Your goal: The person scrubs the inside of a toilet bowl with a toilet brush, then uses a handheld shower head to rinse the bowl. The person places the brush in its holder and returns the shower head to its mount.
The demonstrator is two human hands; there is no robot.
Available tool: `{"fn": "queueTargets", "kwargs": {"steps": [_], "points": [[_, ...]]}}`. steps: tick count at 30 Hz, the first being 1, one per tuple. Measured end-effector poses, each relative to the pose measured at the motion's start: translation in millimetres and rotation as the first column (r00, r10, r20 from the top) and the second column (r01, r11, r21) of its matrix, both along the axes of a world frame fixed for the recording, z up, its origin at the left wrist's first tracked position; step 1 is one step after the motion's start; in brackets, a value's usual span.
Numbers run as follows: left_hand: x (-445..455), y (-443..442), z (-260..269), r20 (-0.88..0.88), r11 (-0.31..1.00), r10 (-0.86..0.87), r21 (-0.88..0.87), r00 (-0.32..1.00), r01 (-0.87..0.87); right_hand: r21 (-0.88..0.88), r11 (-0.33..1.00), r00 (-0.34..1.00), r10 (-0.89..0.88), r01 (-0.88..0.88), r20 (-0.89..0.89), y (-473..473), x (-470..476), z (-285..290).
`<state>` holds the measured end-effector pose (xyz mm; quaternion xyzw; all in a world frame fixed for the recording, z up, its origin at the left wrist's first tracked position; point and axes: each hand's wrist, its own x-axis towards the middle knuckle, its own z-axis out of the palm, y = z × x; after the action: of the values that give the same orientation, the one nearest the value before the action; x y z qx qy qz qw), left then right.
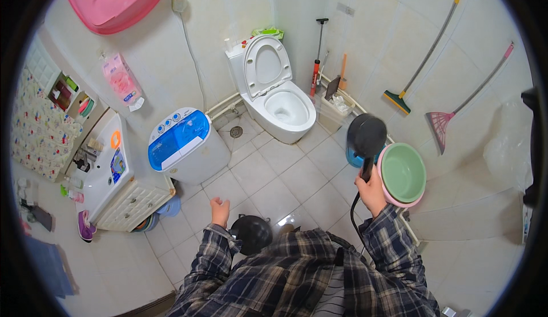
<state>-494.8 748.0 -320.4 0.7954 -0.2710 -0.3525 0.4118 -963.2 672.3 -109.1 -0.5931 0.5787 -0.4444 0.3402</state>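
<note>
My right hand [371, 192] grips the handle of a black shower head [366, 135], whose black hose [354, 218] runs down past my sleeve. Faint streaks of water spray from the shower head towards a waste bin [332, 118] beside the toilet. My left hand [220, 211] hangs over the floor with its fingers loosely curled and nothing visible in it. Close to that wrist, a round black object [252, 233] sits low by my body. Beyond both hands stands a white toilet [282, 107] with its lid and seat raised.
A twin-tub washing machine [188, 145] and a washbasin cabinet [128, 201] stand left. Stacked basins, the top one green [402, 172], are beside my right hand. A floor squeegee [397, 102] and a pink broom [441, 126] hang on the wall. The tiled floor [274, 175] has a drain [236, 132].
</note>
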Motion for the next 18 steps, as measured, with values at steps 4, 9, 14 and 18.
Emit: {"fn": "queueTargets", "kwargs": {"steps": [4,9,14,18], "points": [[1,1,-4,0.024,0.999,0.013,0.043,1.0,-0.014,0.075,0.993,0.995,0.094,-0.092,-0.026,5,1,-4],[-5,-1,1,-0.012,1.0,0.006,0.015,1.0,-0.006,0.086,0.97,0.969,0.233,-0.226,-0.081,12,6,-9],[-10,-1,7,-0.02,1.0,-0.001,0.023,1.0,0.001,0.135,0.964,0.963,0.244,-0.228,-0.112,15,9,-12],[-10,2,4,-0.026,1.0,0.014,0.001,1.0,-0.014,0.086,0.968,0.972,0.233,-0.235,0.041,18,5,-16]]}}
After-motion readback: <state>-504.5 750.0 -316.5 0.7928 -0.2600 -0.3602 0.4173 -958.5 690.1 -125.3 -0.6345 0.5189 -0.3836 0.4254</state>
